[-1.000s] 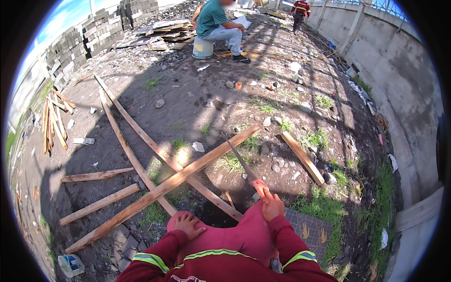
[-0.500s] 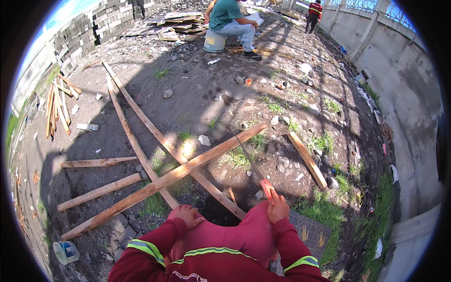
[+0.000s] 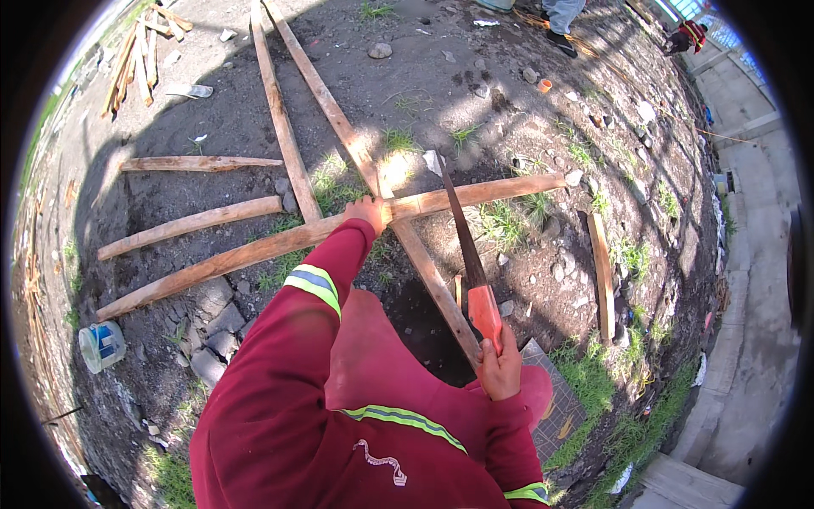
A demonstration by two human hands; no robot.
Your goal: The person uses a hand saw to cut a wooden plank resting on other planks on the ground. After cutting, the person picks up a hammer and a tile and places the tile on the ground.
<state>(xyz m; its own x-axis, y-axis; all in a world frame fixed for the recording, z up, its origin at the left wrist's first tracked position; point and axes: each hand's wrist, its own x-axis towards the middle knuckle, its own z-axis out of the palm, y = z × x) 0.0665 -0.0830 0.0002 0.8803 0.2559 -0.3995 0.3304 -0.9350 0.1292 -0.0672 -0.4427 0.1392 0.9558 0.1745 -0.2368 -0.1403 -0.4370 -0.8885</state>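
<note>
Across two poles (image 3: 286, 127) | long beam (image 3: 288, 241), likely there for support | left hand (image 3: 366, 214) on its middle, apparently steadying; finger spacing unclear | right hand (image 3: 500, 366), fingers wrapped around handle of saw (image 3: 471, 252)

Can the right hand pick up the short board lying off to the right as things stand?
Probably not: the right hand is closed on the red-handled saw, so it isn't free to take the short board.
</note>
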